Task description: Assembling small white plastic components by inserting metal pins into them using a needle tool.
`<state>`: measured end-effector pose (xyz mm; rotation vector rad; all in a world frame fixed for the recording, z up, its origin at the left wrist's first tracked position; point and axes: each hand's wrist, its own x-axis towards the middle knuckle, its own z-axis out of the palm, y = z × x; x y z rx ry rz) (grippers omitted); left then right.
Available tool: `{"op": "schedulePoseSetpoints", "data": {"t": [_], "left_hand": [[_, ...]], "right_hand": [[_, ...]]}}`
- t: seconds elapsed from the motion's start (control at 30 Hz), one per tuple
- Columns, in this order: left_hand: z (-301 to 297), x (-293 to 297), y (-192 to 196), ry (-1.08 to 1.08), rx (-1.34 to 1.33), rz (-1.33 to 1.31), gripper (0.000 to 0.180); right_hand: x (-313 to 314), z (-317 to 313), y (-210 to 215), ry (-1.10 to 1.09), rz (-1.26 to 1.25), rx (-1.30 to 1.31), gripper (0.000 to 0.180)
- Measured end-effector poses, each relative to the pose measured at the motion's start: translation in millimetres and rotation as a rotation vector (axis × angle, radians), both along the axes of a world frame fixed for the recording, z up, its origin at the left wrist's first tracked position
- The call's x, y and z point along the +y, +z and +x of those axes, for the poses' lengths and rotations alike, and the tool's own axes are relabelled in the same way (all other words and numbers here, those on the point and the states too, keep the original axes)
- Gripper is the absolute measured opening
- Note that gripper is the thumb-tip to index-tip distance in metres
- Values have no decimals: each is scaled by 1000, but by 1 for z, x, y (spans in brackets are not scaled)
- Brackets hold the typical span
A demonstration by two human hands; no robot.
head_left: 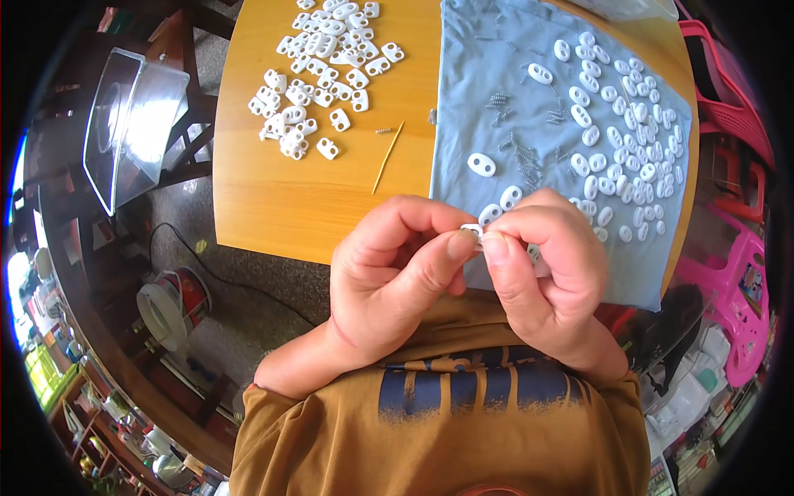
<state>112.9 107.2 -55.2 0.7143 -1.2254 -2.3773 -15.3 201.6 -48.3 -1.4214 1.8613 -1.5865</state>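
My left hand [393,285] and my right hand [552,269] meet above the near edge of the blue cloth [463,107]. Thumb and forefinger of each are pinched together on a small white plastic cord lock piece [472,228], mostly covered by the fingertips. Just beyond the fingers lie white two-hole oval pieces, one of them a larger oval [481,164]. Small metal springs [524,161] are heaped farther out on the cloth. Left of the cloth, a thin yellow stick [388,157] rests on the wood beside a single spring [384,131].
Many white two-hole cord locks [327,149] are piled on the wooden table [273,207] at far left. More white ovals [628,165] are scattered across the cloth's right side. A clear plastic box [132,124] stands left of the table; pink plastic chairs [732,289] are at right.
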Motion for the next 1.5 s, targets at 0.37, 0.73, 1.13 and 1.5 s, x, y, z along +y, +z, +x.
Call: {"op": "schedulePoseSetpoints", "data": {"t": [0.37,0.73,1.13,1.5], "left_hand": [[1,-2,-2,-19,21,-57,10],[3,-7,0,-41,35,134,19],[4,-6,-6,-21,34,-192,15],[28,-19,-6,124,-37,56,19]], "right_hand": [[3,4,-7,-50,8,-110,7],[3,-4,-2,-1,-30,-37,12],[5,7,-4,-8,114,-267,1],[-18,-1,9,118,217,-149,21]]}}
